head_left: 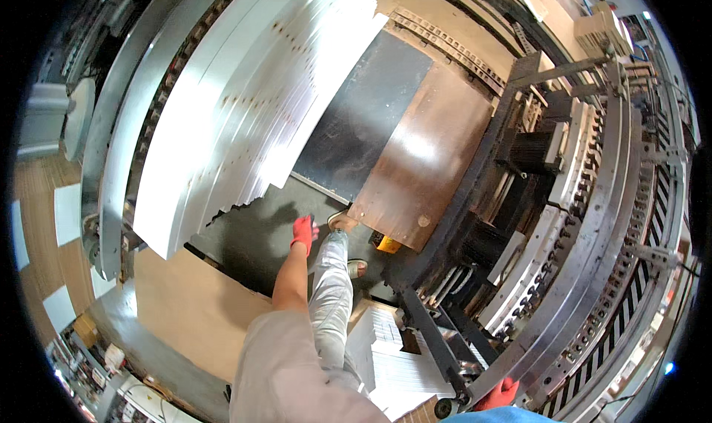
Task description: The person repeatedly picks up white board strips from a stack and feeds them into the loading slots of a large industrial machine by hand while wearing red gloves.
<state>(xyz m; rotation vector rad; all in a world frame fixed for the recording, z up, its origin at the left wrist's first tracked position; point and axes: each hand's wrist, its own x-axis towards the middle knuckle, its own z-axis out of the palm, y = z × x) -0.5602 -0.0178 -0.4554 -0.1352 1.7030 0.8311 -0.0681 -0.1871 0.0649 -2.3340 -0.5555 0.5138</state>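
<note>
My left hand [303, 234], in a red glove, hangs over the dark floor by my leg, fingers curled. A small dark thing shows at its fingertips, too small to name. Left of it stands a long stack of white sheets [245, 119] with ragged edges and rusty-brown spots. At the lower right my right hand [498, 395], also red-gloved, is curled over the machine's metal rail [530, 349]; part of it is hidden by blue cloth. Ahead of my feet lie a dark grey plate [363, 111] and a glossy brown board [426, 156], side by side.
A heavy machine frame with clamps and a black-and-white striped band [630, 289] runs along the right. White stacked sheets [404, 367] stand close by my legs. A tan board [196, 312] lies at lower left. A yellow object [387, 244] sits under the brown board's near edge.
</note>
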